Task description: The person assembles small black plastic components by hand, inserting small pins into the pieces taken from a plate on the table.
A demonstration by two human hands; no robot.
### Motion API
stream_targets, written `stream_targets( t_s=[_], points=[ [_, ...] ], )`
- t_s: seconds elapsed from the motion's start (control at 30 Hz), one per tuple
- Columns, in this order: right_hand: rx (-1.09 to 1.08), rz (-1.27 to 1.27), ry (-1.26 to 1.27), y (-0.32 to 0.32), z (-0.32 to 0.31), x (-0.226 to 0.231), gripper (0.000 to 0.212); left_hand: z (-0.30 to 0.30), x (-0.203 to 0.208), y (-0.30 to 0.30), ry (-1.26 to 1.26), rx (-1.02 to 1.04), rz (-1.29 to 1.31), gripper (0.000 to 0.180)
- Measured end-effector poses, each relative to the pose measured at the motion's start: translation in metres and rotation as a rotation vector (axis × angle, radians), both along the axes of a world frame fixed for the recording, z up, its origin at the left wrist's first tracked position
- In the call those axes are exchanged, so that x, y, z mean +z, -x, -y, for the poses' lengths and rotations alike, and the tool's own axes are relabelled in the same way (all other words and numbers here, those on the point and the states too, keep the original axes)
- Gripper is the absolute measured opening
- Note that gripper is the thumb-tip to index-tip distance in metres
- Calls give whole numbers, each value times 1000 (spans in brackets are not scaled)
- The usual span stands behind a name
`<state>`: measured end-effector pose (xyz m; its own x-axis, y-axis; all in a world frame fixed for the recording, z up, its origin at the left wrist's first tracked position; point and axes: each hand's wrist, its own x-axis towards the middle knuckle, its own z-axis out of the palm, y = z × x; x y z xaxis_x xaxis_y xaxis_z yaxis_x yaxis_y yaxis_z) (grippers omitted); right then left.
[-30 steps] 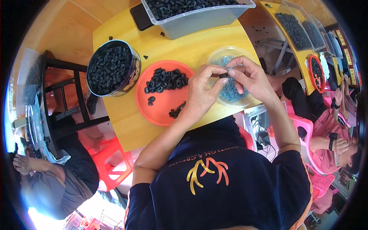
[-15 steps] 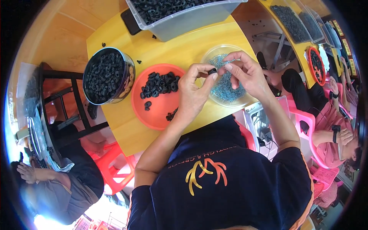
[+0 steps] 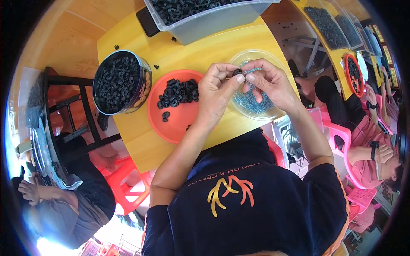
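Note:
My left hand [image 3: 217, 88] pinches a small black plastic part [image 3: 237, 72] between thumb and forefinger. Against it, the closed thumb and fingertips of my right hand [image 3: 273, 83] meet my left thumb; whatever they hold is too small to make out. Both hands are above the near side of a clear round tub [image 3: 273, 114] of small blue-grey pieces [image 3: 253, 103]. Left of them, partly behind my left wrist, an orange-red round plate [image 3: 173, 128] carries a heap of similar black parts [image 3: 178, 91].
A round tin [image 3: 143, 91] full of black parts stands left on the yellow table [image 3: 200, 55]. At the far edge are a big translucent bin [image 3: 213, 30] of black parts and a dark phone [image 3: 147, 23]. Other people sit at left and right, near pink chairs [image 3: 341, 132].
My hands have come together: the right fingertips have moved left to the black part in my left hand. My left forearm now covers more of the plate's near right side.

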<state>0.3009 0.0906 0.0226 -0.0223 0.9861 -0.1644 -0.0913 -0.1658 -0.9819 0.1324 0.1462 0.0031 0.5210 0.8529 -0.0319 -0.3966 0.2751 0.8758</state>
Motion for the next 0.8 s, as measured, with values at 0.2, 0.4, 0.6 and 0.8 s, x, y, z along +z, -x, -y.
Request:
stream_targets(
  t_s=[0.2, 0.4, 0.6, 0.8],
  points=[
    [16, 17, 19, 3, 0, 9, 31, 2, 0, 0, -64, 37, -33, 21],
    [27, 16, 45, 3, -1, 12, 33, 2, 0, 1, -128, 32, -64, 21],
    [-5, 56, 38, 7, 0, 13, 32, 2, 3, 2, -99, 7, -82, 22],
    [-32, 257, -104, 10, 2, 11, 33, -7, -6, 9, 121, -125, 38, 23]
  ],
)
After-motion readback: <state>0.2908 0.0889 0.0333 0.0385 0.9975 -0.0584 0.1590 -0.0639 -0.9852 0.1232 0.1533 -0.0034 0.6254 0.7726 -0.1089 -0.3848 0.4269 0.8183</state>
